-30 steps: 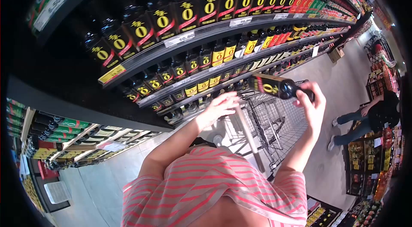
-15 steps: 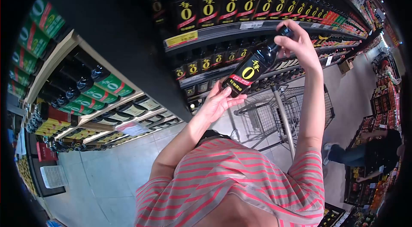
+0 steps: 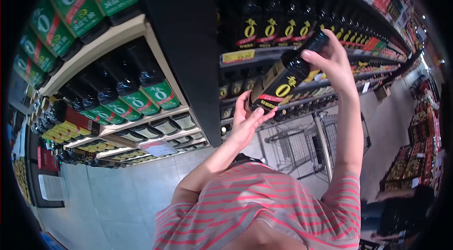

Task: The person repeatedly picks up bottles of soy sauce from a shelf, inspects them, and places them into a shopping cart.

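Note:
Tilted in front of the shelf, a dark soy sauce bottle [image 3: 284, 88] with a black label and a yellow 0 is held between both hands. My right hand [image 3: 336, 65] has its thumb and fingers closed around the neck and cap at the upper right. At the lower left, my left hand [image 3: 246, 120] supports the base, its fingers curled about it. A side panel of the label faces me along with part of the front. Rows of similar black-label bottles [image 3: 271, 28] stand on the shelf just behind.
Wooden shelves [image 3: 148, 37] with green-label bottles [image 3: 160, 94] rise at left, beside a dark upright panel [image 3: 188, 61]. A metal shopping cart [image 3: 302, 144] stands on the tiled floor beyond my hands. Another person [image 3: 401, 212] is at lower right. A yellow price tag [image 3: 237, 56] edges the shelf.
The view has swung left, so the green-label bottles look nearer. The bottle has turned about its length, bringing its label's side into sight. Both hands keep their hold. The other person appears lower.

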A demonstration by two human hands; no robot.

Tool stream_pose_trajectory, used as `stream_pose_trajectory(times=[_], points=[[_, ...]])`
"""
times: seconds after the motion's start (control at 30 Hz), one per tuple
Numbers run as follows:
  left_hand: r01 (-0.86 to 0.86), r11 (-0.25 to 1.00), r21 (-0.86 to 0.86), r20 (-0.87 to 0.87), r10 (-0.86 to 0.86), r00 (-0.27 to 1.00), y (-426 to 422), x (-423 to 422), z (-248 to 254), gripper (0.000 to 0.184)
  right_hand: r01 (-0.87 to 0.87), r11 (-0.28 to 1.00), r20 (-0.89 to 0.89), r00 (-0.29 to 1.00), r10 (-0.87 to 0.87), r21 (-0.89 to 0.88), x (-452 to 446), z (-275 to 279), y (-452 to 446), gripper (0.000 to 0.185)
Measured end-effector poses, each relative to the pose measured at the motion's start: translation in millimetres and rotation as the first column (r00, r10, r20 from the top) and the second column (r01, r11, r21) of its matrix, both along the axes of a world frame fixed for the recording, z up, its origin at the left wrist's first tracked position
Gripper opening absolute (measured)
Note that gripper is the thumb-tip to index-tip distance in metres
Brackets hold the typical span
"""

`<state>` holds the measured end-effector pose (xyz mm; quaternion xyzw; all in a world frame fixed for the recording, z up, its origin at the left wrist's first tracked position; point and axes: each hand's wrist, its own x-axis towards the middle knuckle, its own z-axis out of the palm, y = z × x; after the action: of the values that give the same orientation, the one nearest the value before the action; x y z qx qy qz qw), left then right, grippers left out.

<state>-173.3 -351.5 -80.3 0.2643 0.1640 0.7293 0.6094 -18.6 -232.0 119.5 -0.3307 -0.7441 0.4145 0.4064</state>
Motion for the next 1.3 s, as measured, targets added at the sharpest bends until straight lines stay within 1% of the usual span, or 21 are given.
stream_pose_trajectory(times=[0.03, 0.1, 0.17, 0.2, 0.23, 0.33, 0.43, 0.5, 0.6, 0.7, 0.77, 0.83, 0.9, 0.93, 0.97, 1.03, 1.1, 1.17, 1.2, 1.23, 1.3], points=[[-0.037, 0.999, 0.022, -0.028, 0.038, 0.999, 2.6, -3.5, 6.2, 0.066, -0.009, 0.999, -0.024, 1.000, 0.010, 0.034, -1.1, 9.4, -8.0, 0.062], [-0.126, 0.988, 0.091, -0.047, 0.131, 0.990, 5.6, -8.8, 26.6, 0.071, -0.016, 0.990, -0.100, 0.995, 0.030, 0.138, -5.1, 23.9, -17.1, 0.053], [-0.127, 0.981, 0.149, -0.104, 0.143, 0.984, 6.5, -19.2, 45.2, 0.077, -0.118, 0.963, -0.185, 0.969, 0.165, 0.242, -13.5, 37.1, -23.5, 0.047], [-0.135, 0.980, 0.149, -0.129, 0.154, 0.980, 8.8, -22.9, 48.5, 0.078, -0.117, 0.943, -0.182, 0.967, 0.180, 0.310, -16.8, 40.7, -22.7, 0.047], [-0.133, 0.974, 0.185, -0.124, 0.157, 0.980, 11.6, -24.0, 49.2, 0.077, -0.119, 0.942, -0.184, 0.966, 0.183, 0.313, -21.8, 43.7, -23.1, 0.047], [-0.197, 0.964, 0.180, -0.112, 0.219, 0.969, 9.7, -22.5, 42.5, 0.077, -0.083, 0.903, -0.260, 0.943, 0.208, 0.421, -41.3, 49.2, -21.2, 0.047], [-0.174, 0.967, 0.186, -0.159, 0.204, 0.966, 6.5, -22.5, 43.6, 0.079, -0.093, 0.897, -0.243, 0.946, 0.215, 0.432, -56.3, 49.6, -10.2, 0.047], [-0.214, 0.959, 0.185, -0.191, 0.249, 0.950, 6.2, -22.5, 49.0, 0.076, -0.114, 0.876, -0.234, 0.940, 0.248, 0.469, -67.0, 49.1, -2.1, 0.047], [-0.239, 0.952, 0.190, -0.179, 0.273, 0.945, 10.4, -27.7, 52.0, 0.076, -0.120, 0.872, -0.237, 0.937, 0.258, 0.475, -81.7, 50.1, 4.2, 0.047], [-0.256, 0.951, 0.171, -0.147, 0.281, 0.948, 14.7, -31.9, 55.6, 0.077, -0.128, 0.859, -0.206, 0.944, 0.259, 0.496, -93.3, 51.2, 7.7, 0.046], [-0.258, 0.951, 0.172, -0.148, 0.284, 0.947, 17.8, -33.4, 56.4, 0.077, -0.114, 0.823, -0.142, 0.963, 0.229, 0.557, -101.4, 49.1, 12.5, 0.047], [-0.254, 0.956, 0.148, -0.134, 0.274, 0.952, 20.7, -34.6, 55.3, 0.078, -0.091, 0.797, -0.117, 0.973, 0.199, 0.597, -110.1, 46.3, 19.5, 0.052], [-0.247, 0.959, 0.142, -0.129, 0.265, 0.956, 22.8, -35.9, 51.8, 0.078, -0.099, 0.765, -0.030, 0.988, 0.153, 0.636, -118.4, 45.2, 21.1, 0.054], [-0.240, 0.961, 0.136, -0.121, 0.257, 0.959, 24.0, -36.7, 50.5, 0.078, -0.085, 0.725, -0.017, 0.991, 0.133, 0.683, -123.7, 42.9, 23.3, 0.059], [-0.238, 0.962, 0.136, -0.122, 0.255, 0.959, 24.7, -37.3, 49.7, 0.078, -0.083, 0.725, -0.018, 0.991, 0.131, 0.683, -127.0, 41.8, 25.6, 0.059], [-0.225, 0.966, 0.124, -0.104, 0.238, 0.966, 25.5, -38.7, 48.5, 0.079, -0.097, 0.770, 0.125, 0.992, 0.023, 0.631, -133.1, 40.4, 29.9, 0.064], [-0.221, 0.968, 0.115, -0.101, 0.233, 0.967, 26.3, -39.6, 46.6, 0.079, -0.107, 0.758, 0.142, 0.990, 0.019, 0.643, -140.8, 39.8, 31.8, 0.068], [-0.217, 0.970, 0.107, -0.097, 0.228, 0.969, 26.4, -40.0, 46.3, 0.079, -0.119, 0.802, 0.213, 0.977, -0.010, 0.586, -146.6, 41.9, 29.7, 0.065], [-0.212, 0.972, 0.098, -0.096, 0.222, 0.970, 26.0, -40.0, 46.5, 0.079, -0.118, 0.817, 0.243, 0.970, -0.027, 0.564, -148.6, 42.9, 28.8, 0.070], [-0.207, 0.974, 0.090, -0.095, 0.215, 0.972, 26.3, -40.3, 46.6, 0.079, -0.118, 0.817, 0.244, 0.969, -0.029, 0.564, -150.1, 45.1, 27.2, 0.070], [-0.204, 0.976, 0.081, -0.084, 0.211, 0.974, 28.0, -40.3, 43.2, 0.079, -0.135, 0.841, 0.311, 0.949, -0.041, 0.524, -151.1, 48.8, 22.6, 0.071]])
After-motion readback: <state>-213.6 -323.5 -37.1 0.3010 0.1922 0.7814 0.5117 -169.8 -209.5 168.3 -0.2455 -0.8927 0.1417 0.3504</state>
